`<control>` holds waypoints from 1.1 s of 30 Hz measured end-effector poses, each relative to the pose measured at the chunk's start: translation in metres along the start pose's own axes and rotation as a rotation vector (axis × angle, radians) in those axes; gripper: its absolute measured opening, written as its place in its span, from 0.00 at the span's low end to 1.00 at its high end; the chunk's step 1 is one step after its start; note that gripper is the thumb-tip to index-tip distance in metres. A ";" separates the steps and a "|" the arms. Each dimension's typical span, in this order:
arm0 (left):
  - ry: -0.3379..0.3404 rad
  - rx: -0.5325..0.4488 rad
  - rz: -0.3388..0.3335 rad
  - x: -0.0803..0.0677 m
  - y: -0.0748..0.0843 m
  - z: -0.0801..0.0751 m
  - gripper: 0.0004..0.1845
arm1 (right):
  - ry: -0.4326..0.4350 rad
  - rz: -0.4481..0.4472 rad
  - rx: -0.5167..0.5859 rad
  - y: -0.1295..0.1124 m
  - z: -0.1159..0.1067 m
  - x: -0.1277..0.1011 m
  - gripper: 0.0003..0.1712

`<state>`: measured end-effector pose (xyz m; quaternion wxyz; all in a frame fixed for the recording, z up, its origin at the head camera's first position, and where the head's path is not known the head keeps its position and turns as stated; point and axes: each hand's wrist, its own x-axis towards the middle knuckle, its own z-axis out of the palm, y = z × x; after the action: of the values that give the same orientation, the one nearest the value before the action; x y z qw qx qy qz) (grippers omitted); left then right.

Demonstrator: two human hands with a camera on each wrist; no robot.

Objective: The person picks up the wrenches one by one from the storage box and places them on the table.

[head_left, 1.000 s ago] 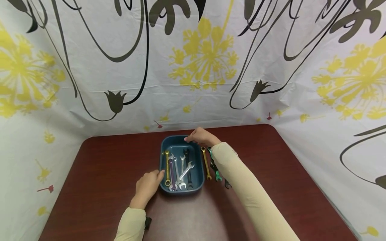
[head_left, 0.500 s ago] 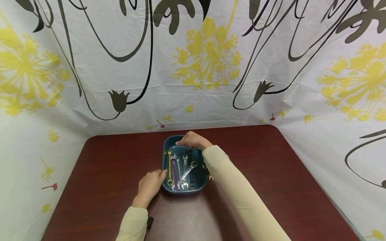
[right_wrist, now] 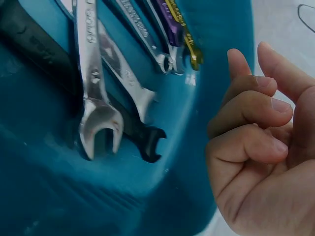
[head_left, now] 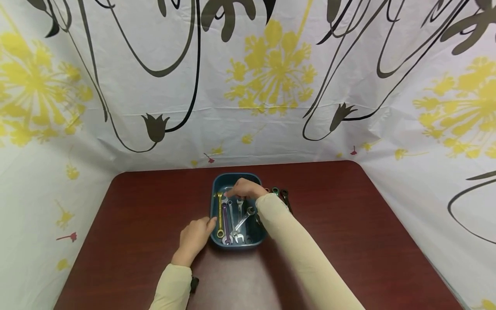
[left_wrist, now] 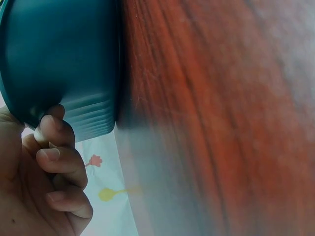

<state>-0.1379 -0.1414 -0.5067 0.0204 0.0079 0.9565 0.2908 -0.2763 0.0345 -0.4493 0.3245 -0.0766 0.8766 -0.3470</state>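
Observation:
A blue-green plastic bin (head_left: 237, 174) holds several combination wrenches. My left hand (head_left: 193, 239) grips its left wall, thumb over the rim and fingers curled beneath it in the left wrist view. Inside, a gold wrench (head_left: 220, 215) lies along the left side beside a purple wrench (head_left: 225, 219). One silver wrench (head_left: 243, 221) crosses others at a slant. The right wrist view shows a black wrench (right_wrist: 44, 49) under the silver ones. Reaching over the bin's far part, my right hand (head_left: 246, 188) holds nothing; its thumb and index finger are apart, near the wrenches' upper ends.
Just right of the bin, a green wrench (head_left: 275, 190) and a black-ended wrench (head_left: 285, 198) lie on the brown table (head_left: 155, 206), partly hidden by my right sleeve (head_left: 302, 241). A patterned white cloth (head_left: 186, 86) hangs behind the table.
From the bin's far right rim, my right hand has moved left and down to the wrenches' upper ends. My left hand keeps its hold on the bin. The head view has shifted slightly.

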 end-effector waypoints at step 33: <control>0.003 0.007 -0.004 0.000 0.001 -0.001 0.23 | -0.043 0.055 -0.073 0.015 0.038 0.009 0.21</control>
<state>-0.1381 -0.1414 -0.5049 0.0198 0.0055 0.9577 0.2872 -0.2589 0.0211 -0.4844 0.3496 -0.0720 0.8833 -0.3039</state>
